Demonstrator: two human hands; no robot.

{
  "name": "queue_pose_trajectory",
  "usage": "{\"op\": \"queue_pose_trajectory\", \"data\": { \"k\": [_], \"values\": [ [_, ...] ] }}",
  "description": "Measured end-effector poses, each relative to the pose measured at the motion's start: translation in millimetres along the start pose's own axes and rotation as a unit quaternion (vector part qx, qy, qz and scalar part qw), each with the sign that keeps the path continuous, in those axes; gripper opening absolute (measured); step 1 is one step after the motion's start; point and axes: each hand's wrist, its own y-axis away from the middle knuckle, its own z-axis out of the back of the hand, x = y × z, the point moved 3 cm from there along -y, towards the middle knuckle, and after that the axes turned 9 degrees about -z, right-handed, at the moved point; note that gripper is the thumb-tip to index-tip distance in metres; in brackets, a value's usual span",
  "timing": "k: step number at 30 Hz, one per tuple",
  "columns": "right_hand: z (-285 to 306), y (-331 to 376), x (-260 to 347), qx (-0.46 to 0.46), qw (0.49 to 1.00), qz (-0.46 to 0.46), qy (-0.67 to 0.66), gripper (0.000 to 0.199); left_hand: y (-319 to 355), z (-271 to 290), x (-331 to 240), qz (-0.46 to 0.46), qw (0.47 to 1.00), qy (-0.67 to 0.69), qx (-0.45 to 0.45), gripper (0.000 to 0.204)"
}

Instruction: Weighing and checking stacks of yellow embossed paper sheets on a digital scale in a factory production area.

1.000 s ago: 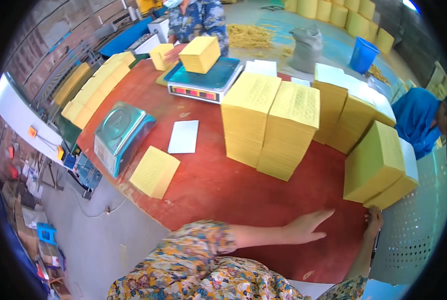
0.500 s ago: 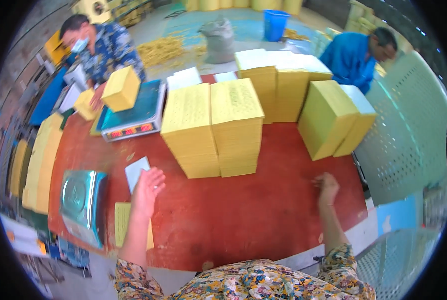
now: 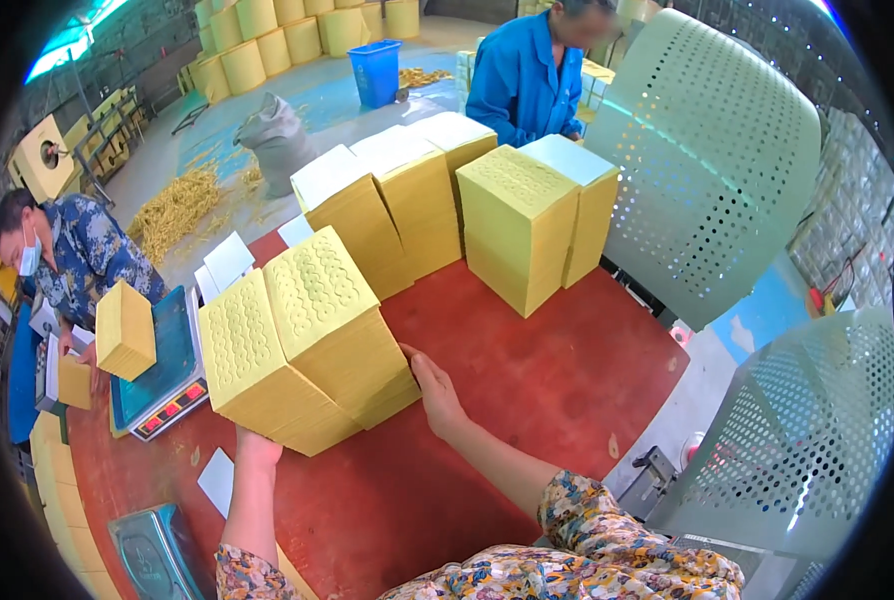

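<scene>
Red worktable (image 3: 527, 400): left hand (image 3: 257, 447), fingers hidden, and open right hand (image 3: 435, 392) bracket twin yellow paper stacks (image 3: 302, 340). Likely heavy, loose-leaved; grip low, both sides.

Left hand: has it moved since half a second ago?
Yes. The left hand left the white card on the red table and now presses the near side of the yellow paper stack.

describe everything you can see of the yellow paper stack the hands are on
The yellow paper stack is two tall blocks of thin sheets side by side, their top faces embossed with rows of small curls. It stands on the red table, leaning in the fisheye view. The right hand presses its right lower side; the left hand is at its near lower edge, fingers hidden.
</scene>
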Motion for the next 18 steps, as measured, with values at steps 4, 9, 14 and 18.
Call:
{"op": "queue_pose_trajectory", "data": {
  "k": [4,9,14,18],
  "values": [
    [19,-11,17,-0.062,0.998,0.014,-0.005,0.048,-2,-37,19,-0.004,1.000,0.022,-0.009,0.045],
    [68,-43,37,-0.114,0.991,0.010,-0.066,0.047,-15,-113,41,0.046,0.996,0.051,-0.056,0.046],
    [102,-46,59,-0.165,0.985,0.006,-0.058,0.052,-33,-166,62,0.045,0.997,0.048,-0.028,0.051],
    [119,-36,48,-0.170,0.978,0.109,0.045,0.051,-36,-188,67,0.066,0.994,0.086,0.002,0.052]
  ]
}}
